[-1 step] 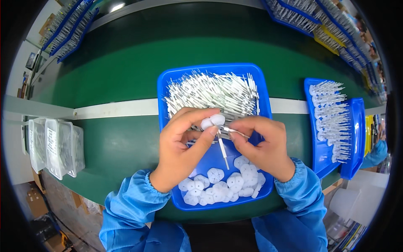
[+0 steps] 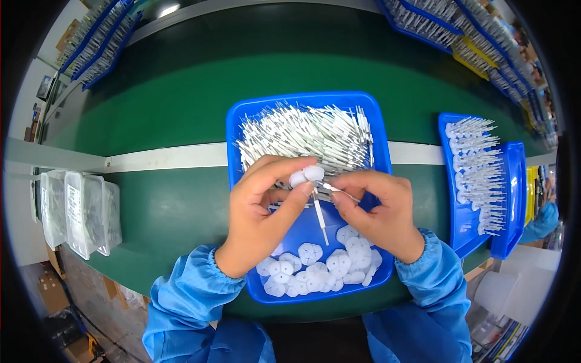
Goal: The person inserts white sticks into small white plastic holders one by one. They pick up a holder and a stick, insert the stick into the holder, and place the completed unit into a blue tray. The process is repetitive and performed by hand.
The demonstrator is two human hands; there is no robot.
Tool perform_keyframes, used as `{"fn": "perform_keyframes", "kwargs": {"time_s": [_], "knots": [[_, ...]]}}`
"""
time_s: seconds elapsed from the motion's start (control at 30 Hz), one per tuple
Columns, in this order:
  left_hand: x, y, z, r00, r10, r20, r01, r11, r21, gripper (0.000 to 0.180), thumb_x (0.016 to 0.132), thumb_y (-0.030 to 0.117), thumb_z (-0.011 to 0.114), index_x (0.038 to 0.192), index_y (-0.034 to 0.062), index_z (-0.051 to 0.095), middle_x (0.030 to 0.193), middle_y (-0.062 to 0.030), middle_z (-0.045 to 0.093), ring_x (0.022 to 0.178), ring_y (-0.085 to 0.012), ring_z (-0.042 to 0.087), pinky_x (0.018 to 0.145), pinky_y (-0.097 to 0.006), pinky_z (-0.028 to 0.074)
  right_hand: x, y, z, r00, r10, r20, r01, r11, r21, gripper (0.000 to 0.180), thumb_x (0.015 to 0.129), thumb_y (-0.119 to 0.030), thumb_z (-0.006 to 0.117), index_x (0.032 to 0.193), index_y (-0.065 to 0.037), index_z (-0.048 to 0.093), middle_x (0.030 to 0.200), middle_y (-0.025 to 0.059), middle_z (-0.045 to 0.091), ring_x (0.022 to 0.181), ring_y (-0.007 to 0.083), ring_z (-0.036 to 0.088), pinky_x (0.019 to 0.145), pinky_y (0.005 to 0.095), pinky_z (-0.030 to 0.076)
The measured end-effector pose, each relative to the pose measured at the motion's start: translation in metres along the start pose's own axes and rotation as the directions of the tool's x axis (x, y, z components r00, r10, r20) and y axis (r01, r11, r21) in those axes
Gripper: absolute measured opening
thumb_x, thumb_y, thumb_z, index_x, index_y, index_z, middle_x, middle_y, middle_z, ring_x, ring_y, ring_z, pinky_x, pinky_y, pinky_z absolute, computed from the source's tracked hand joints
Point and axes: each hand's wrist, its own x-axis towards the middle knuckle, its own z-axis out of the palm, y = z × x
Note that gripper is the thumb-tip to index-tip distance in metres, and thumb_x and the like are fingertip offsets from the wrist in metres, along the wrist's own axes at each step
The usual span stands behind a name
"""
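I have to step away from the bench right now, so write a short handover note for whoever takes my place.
Left hand pinches a white cap at its fingertips. Right hand holds a thin white stick against the cap; cannot tell if it is seated. Both are over the blue tray, with loose sticks at its far end and loose caps near. Assembled pieces fill the side tray on the right. Many sticks and caps remain.

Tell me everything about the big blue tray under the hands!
The big blue plastic tray is a shallow rectangle with a raised rim, lying flat on the green belt. Its far half holds a heap of thin white plastic sticks; its near end holds white flower-shaped caps. The left hand and right hand work just above its middle.
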Motion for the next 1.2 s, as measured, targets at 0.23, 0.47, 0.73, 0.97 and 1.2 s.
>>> {"fn": "perform_keyframes", "kwargs": {"time_s": [0.23,0.47,0.73,0.97,1.2], "knots": [[0.001,0.001,0.001,0.999,0.021,-0.037,-0.020,0.999,0.033,0.037,0.103,-0.007,0.072,0.139,0.0019,0.075,0.134,-0.0119,0.066,0.118,-0.0175,0.071,0.089,-0.027,0.067,-0.004,0.003,0.001,0.996,0.083,-0.022,-0.083,0.997,-0.001,0.017,0.093,-0.003,0.086,0.110,-0.002,0.083,0.066,0.0039,0.073,0.056,0.0085,0.068,0.054,0.0253,0.052],[0.000,0.003,0.003,0.982,0.178,0.056,-0.186,0.901,0.392,0.047,0.096,-0.012,0.073,0.139,0.0056,0.078,0.127,-0.0123,0.066,0.113,-0.0215,0.074,0.088,-0.030,0.066,-0.006,-0.006,0.003,0.989,0.147,-0.008,-0.147,0.988,0.043,0.014,0.095,-0.006,0.086,0.108,-0.002,0.082,0.061,0.0026,0.068,0.052,0.0072,0.063,0.051,0.0264,0.048],[0.003,0.003,0.003,0.958,0.243,0.150,-0.285,0.827,0.484,0.045,0.094,-0.009,0.076,0.137,0.0035,0.079,0.120,-0.0142,0.080,0.101,-0.0208,0.075,0.084,-0.032,0.062,-0.005,0.003,0.006,0.988,0.153,-0.036,-0.146,0.978,0.153,0.012,0.097,-0.009,0.086,0.105,-0.001,0.082,0.068,0.0043,0.073,0.054,0.0096,0.065,0.052,0.0274,0.049],[-0.003,0.009,0.007,0.956,0.226,0.187,-0.293,0.719,0.630,0.048,0.089,-0.009,0.080,0.137,0.0016,0.079,0.101,-0.0136,0.082,0.090,-0.0259,0.076,0.079,-0.036,0.060,-0.003,-0.006,0.001,0.988,0.154,-0.013,-0.154,0.983,-0.100,0.009,0.094,-0.012,0.088,0.099,-0.006,0.082,0.074,0.0078,0.076,0.058,0.0148,0.071,0.054,0.0298,0.053],[-0.003,0.007,0.013,0.908,0.342,0.242,-0.407,0.585,0.701,0.046,0.087,-0.007,0.083,0.133,-0.0012,0.079,0.091,-0.0130,0.080,0.080,-0.0269,0.074,0.073,-0.037,0.060,-0.004,0.003,0.006,0.987,-0.147,-0.059,0.119,0.935,-0.335,0.011,0.093,-0.016,0.089,0.095,-0.008,0.080,0.074,0.0082,0.075,0.058,0.0261,0.071,0.054,0.0365,0.055]]}}
